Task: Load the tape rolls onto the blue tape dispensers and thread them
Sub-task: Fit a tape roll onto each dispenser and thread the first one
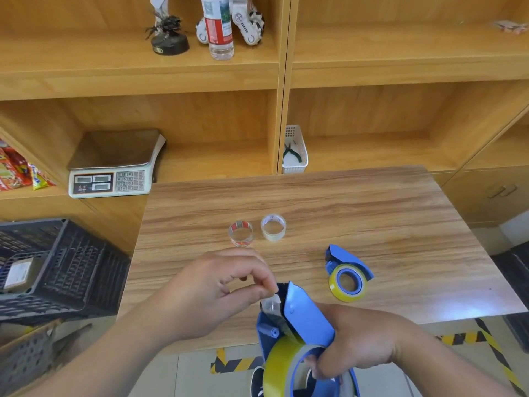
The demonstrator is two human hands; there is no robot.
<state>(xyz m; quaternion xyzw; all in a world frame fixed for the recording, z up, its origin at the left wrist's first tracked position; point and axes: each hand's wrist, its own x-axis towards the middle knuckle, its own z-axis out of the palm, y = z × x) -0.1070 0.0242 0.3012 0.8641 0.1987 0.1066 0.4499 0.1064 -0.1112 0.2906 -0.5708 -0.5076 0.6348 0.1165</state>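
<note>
My right hand [360, 336] grips a blue tape dispenser [303, 316] at the near table edge, with a yellowish tape roll [282, 365] mounted on it. My left hand [217, 290] pinches the clear free end of the tape [270, 303] at the dispenser's front, by its cutter end. A second blue dispenser [347, 260] lies on the table to the right, carrying its own yellowish roll [347, 283]. Two small clear tape rolls, one with red print [241, 233] and one plain [273, 227], stand at the table's middle.
The wooden table [315, 202] stands in front of wooden shelves holding a weighing scale [114, 170], a white basket with pliers [294, 150] and a water bottle [219, 27]. A dark plastic crate [54, 262] sits on the left. Hazard tape marks the floor.
</note>
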